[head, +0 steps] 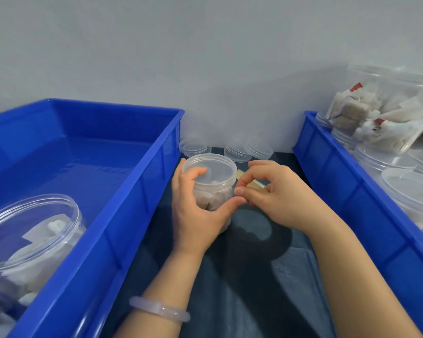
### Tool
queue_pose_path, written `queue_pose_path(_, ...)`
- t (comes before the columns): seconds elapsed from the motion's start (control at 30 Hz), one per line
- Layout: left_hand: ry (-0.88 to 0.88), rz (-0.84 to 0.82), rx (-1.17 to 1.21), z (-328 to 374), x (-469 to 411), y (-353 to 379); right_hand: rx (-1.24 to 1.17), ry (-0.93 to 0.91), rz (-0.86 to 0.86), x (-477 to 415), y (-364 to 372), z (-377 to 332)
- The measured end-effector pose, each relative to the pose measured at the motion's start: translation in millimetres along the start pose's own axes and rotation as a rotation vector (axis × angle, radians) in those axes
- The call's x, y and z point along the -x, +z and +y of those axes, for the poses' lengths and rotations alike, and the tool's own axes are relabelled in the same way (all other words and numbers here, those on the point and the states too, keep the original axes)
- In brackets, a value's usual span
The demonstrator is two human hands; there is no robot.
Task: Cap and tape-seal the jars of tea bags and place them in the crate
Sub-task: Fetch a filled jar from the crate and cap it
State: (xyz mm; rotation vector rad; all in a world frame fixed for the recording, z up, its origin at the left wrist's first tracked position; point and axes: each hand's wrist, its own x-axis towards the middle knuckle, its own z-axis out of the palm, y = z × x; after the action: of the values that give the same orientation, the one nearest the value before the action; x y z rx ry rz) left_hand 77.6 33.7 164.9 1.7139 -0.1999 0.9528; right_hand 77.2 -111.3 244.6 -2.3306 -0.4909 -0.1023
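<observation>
A small clear jar of tea bags [211, 179] stands capped on the dark table between two blue crates. My left hand [195, 211] grips its side, thumb reaching round the front. My right hand [271, 193] pinches a strip of yellowish tape [255, 184] at the jar's right side, next to the cap's edge. A roll of tape, if any, is hidden behind my right hand. The left blue crate [142, 191] holds one capped jar of tea bags [32, 237] at its near left corner.
The right blue crate [347, 191] holds several empty clear jars [386, 162] and a large clear tub of tea bags [386, 115]. Three loose clear lids [239, 152] lie on the table by the wall, behind the jar.
</observation>
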Motion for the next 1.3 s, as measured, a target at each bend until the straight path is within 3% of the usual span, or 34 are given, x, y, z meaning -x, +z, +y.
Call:
queue_pose_path(0.9, -0.015, 0.0, 0.063, -6.1, -2.7, -6.4, 0.043, 0.02, 0.132, -4.0, 12.1, 3.7)
queue_pose_path(1.3, -0.07, -0.117, 0.216, -3.2, -13.8, -18.8, 0.082, 0.029, 0.089, -1.8, 12.4, -9.8)
